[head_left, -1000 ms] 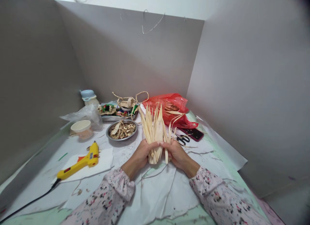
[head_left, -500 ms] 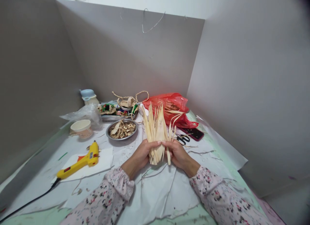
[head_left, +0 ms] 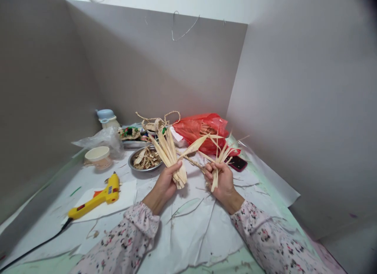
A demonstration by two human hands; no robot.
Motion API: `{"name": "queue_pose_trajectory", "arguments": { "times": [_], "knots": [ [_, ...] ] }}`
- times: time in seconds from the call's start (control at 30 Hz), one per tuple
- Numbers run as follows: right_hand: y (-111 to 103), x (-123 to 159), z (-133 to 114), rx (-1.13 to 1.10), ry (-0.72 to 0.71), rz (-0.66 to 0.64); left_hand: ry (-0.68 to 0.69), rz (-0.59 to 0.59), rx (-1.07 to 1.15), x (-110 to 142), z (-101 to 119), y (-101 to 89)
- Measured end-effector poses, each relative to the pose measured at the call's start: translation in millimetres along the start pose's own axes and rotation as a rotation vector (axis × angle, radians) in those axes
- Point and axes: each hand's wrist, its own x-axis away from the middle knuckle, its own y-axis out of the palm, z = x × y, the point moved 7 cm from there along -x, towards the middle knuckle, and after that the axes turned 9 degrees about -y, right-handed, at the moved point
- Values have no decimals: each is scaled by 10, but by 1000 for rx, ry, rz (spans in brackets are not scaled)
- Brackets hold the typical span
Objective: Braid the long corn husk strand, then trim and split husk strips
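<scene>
My left hand [head_left: 167,182] is closed around the lower part of a thick bundle of dried husk strips [head_left: 168,148], whose tips fan up and to the left. A smaller bunch of thin husk strips [head_left: 220,160] is in my right hand [head_left: 221,183], its fingers curled round the lower ends. One broad strip [head_left: 193,146] slants across the gap between the two bunches. Behind the hands a braided cord [head_left: 191,160] runs toward my right fingers; whether they touch it I cannot tell.
A yellow glue gun [head_left: 100,197] lies on white paper at left. Farther back are a cup [head_left: 98,158], a metal bowl [head_left: 145,170] of husk scraps, a tray [head_left: 131,145] of woven pieces, a red plastic bag [head_left: 188,126] and a phone [head_left: 238,164]. Grey partitions [head_left: 161,61] enclose the table.
My hands have moved apart, splitting the husk strips into two bunches. The left bundle now leans left, and the thinner strips have gone right with my right hand.
</scene>
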Motion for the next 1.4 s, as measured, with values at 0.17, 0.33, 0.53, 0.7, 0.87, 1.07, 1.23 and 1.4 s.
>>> {"name": "queue_pose_trajectory", "arguments": {
  "times": [0.17, 0.33, 0.53, 0.7, 0.87, 1.07, 1.23, 1.4],
  "knots": [
    [-166, -55, -159, -71, -130, 146, 117, 46, 181, -16, 188, -76],
    [-240, -62, -219, 0, -231, 235, 122, 58, 244, 4, 204, -79],
    [-351, -94, -271, 89, -338, 257, 150, 20, 231, 12, 256, -60],
    [-443, -142, -374, 145, -422, 278, 155, 70, 231, 15, 291, -93],
    [-239, -92, -259, 176, -329, 180, 112, 52, 27, 23, 128, -27],
    [70, 55, 96, 349, -79, -50, 72, -117, -275, 62, -117, 117],
    [124, 92, 210, 468, -6, -193, 63, -178, -377, 101, -174, 184],
    [131, 118, 251, 553, 36, -234, 49, -182, -334, 126, -176, 211]
  ]
}}
